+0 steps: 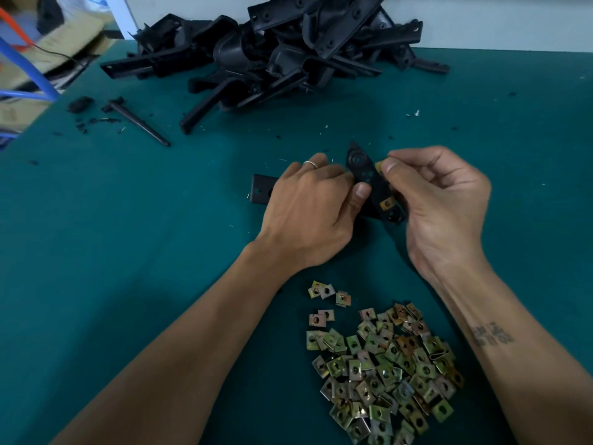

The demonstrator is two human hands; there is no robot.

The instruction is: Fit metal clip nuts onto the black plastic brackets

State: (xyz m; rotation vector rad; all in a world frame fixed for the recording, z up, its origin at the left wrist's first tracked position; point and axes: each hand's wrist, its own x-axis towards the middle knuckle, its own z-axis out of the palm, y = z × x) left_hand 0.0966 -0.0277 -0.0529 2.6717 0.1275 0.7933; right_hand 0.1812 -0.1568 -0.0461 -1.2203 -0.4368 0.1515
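Observation:
My left hand [313, 203] grips a black plastic bracket [364, 170] in the middle of the green table, thumb pressed on its face. One brass-coloured clip nut [386, 204] sits on the bracket's lower end. My right hand [439, 200] pinches another clip nut [379, 165] between thumb and forefinger against the bracket's right edge, near its middle. The bracket's far left end [260, 189] sticks out from under my left hand. A heap of loose clip nuts [382, 364] lies near the front, between my forearms.
A big pile of black plastic brackets [288, 49] fills the back of the table [128, 220]. A black spike-like piece [141, 125] and black scraps lie at back left. Cardboard and a blue frame [29, 69] stand beyond the left edge.

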